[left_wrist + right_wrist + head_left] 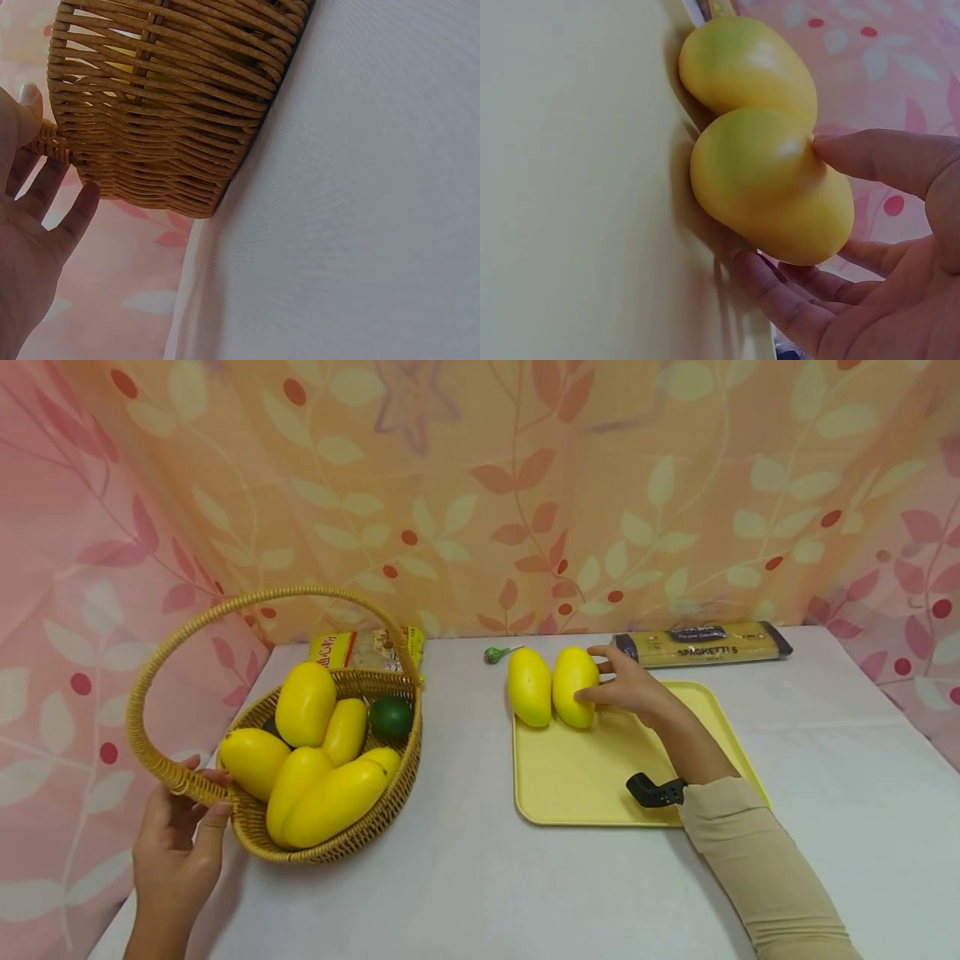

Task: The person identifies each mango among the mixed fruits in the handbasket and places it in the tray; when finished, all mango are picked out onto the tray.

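Observation:
In the head view my left hand [176,843] holds the base of the handle [197,785] of a wicker basket [360,843], thumb on one side and fingers on the other. Yellow mangoes [333,802] and a dark green round fruit [391,717] fill the basket. My right hand [626,685] is at a yellow mango [575,687] at the back of a pale yellow tray [592,785]. Its thumb [870,157] touches the mango's upper side, while the fingers [795,307] curve around its lower side. A second mango [529,687] lies right beside it.
A spaghetti packet [705,645] lies behind the tray by the patterned cloth backdrop. Left of the mangoes is a green-wrapped lollipop [496,655]. Behind the basket lies a yellow and red food packet [367,650]. A white cloth [465,860] covers the table.

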Action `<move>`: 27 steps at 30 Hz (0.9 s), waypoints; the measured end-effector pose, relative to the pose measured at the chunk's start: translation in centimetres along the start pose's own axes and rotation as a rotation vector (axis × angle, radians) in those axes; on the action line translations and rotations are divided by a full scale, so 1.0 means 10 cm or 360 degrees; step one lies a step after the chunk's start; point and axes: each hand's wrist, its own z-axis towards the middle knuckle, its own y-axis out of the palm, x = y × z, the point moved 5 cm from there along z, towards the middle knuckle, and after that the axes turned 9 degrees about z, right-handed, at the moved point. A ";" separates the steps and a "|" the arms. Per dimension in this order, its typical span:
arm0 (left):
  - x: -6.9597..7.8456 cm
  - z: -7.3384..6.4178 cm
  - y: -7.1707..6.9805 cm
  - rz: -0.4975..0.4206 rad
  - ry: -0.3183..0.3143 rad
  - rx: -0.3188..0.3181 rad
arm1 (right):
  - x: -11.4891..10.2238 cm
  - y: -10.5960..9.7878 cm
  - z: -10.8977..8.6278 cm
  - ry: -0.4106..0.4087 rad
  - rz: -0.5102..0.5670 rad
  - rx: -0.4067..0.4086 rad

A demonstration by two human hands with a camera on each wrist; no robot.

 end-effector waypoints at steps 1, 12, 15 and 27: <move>0.00 0.00 0.00 0.0001 -0.0005 0.0001 | 0.00 0.00 0.00 0.0002 -0.0004 -0.0002; -0.03 -0.01 0.01 -0.0042 0.0021 0.0023 | -0.02 -0.04 -0.03 0.0007 -0.0005 -0.0014; -0.04 -0.02 0.01 -0.0045 0.0019 0.0023 | -0.02 -0.05 -0.03 0.0008 -0.0021 0.0001; -0.01 -0.01 0.00 0.0022 -0.0022 -0.0005 | -0.21 -0.07 -0.13 -0.0235 -0.0217 0.0133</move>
